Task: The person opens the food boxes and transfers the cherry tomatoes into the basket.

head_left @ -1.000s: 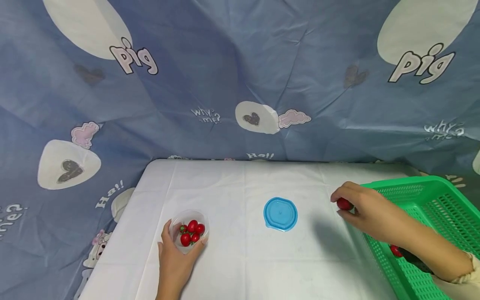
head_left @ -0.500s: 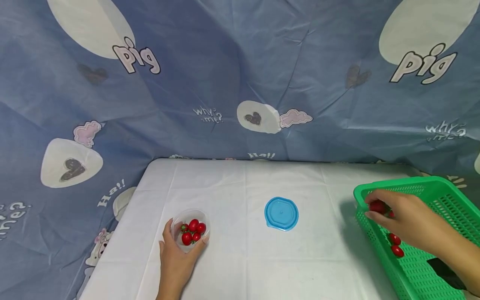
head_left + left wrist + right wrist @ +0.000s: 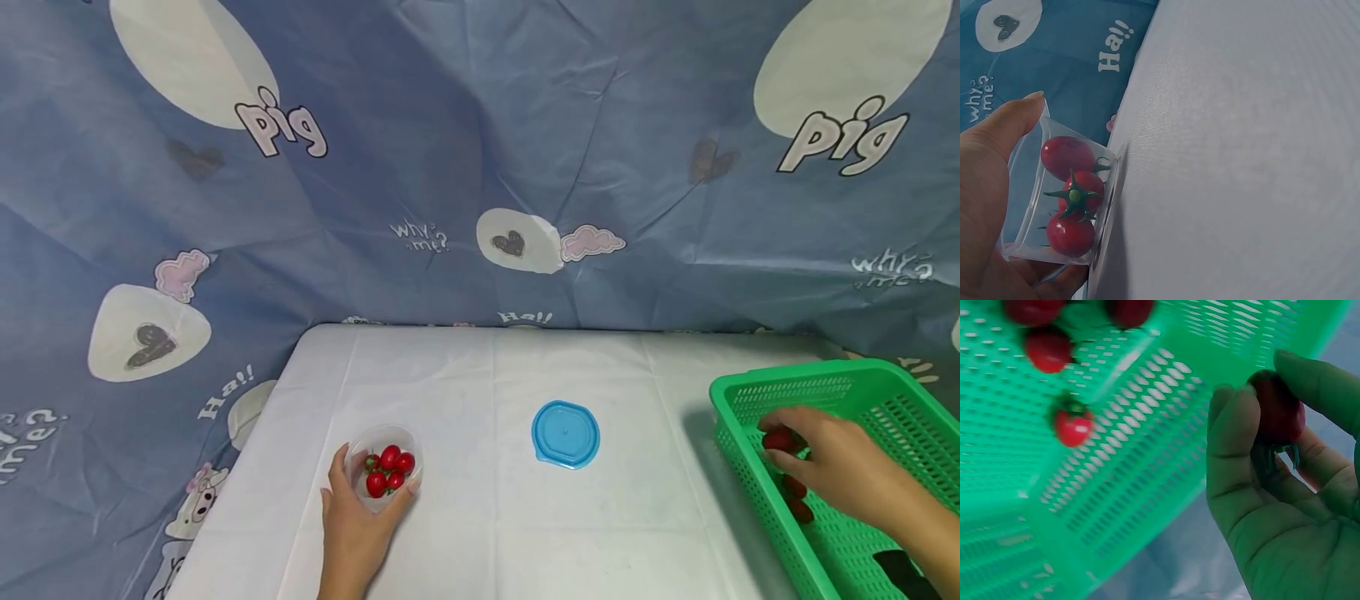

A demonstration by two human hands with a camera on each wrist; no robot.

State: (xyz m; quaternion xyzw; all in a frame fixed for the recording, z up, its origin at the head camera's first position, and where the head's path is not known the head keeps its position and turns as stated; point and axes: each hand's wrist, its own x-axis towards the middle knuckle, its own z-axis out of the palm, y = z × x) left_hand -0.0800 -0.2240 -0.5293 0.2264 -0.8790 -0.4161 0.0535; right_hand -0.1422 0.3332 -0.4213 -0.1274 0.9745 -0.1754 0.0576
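Note:
My left hand [image 3: 356,521] grips a small clear plastic tub [image 3: 396,431] on the white cloth, thumb and fingers around its sides. Several red cherry tomatoes [image 3: 1071,234] with green stems lie in the tub. At the right, my right hand [image 3: 836,462] is inside the green plastic basket [image 3: 723,387], above its floor. Between thumb and fingertips it pinches one cherry tomato [image 3: 1279,409], its green stem showing in the right wrist view. More cherry tomatoes [image 3: 1074,428] lie in the basket near its left wall, partly hidden by the hand in the head view.
A blue lid [image 3: 566,434] lies flat on the white table cloth [image 3: 480,533], between tub and basket. Behind the table hangs a blue printed curtain [image 3: 420,150]. A black object [image 3: 903,575] shows by the right forearm.
My right hand has moved right, from over the cloth beside the basket's left rim to inside the basket, holding the cherry tomato throughout. The left hand keeps its grip on the tub.

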